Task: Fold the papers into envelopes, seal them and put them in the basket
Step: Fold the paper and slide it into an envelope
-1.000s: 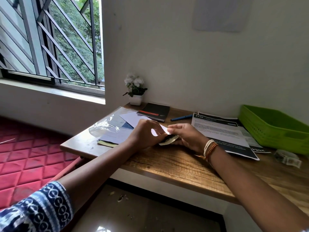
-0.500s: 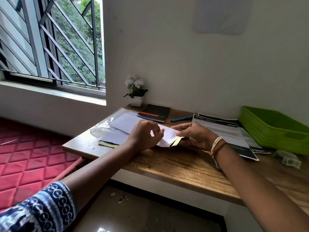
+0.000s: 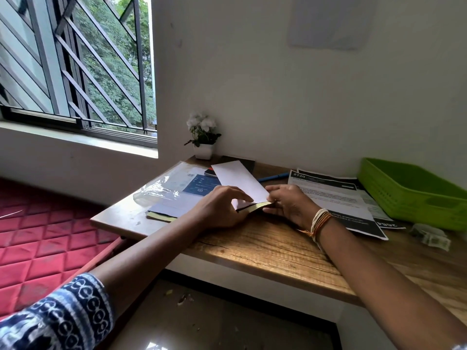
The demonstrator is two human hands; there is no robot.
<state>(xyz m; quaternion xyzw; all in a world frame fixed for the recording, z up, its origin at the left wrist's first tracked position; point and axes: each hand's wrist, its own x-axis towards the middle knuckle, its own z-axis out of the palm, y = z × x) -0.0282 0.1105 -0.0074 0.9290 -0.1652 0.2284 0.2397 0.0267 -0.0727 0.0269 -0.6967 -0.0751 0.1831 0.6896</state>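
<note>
Head view: person at a wooden desk (image 3: 265, 243), both hands meeting at centre frame.
Plastic sleeve (image 3: 174, 183), left of centre: clear, over a blue card with a barcode label; the print is too small to read.
Left hand (image 3: 222, 208): fingers curled, thumb and fingertips pinching the near end of the white paper (image 3: 240, 180).
White paper: long folded strip, near end held at a yellow-edged fold (image 3: 255, 206), far end raised toward the potted plant (image 3: 203, 136) at upper centre.
Right hand (image 3: 288, 203): fingers bent around the same near end, pinching it from the right.
Risk, crease: with the far end unsupported, the strip could likely swing or skew, causing a crooked fold.
Risk, grip: both pinches sit on one small corner; a slip there may let the fold spring open.
Risk, seal: if that yellow edge is adhesive, which I cannot tell, it could catch early on the wrong layer.
Printed sheets (image 3: 336, 198), right of centre: header reads "2720"; an upside-down number at the lower corner, partly cut off; smaller text is illegible.
Green basket (image 3: 414, 195), right edge: well apart from the hands; no envelope visible inside from this angle.
</note>
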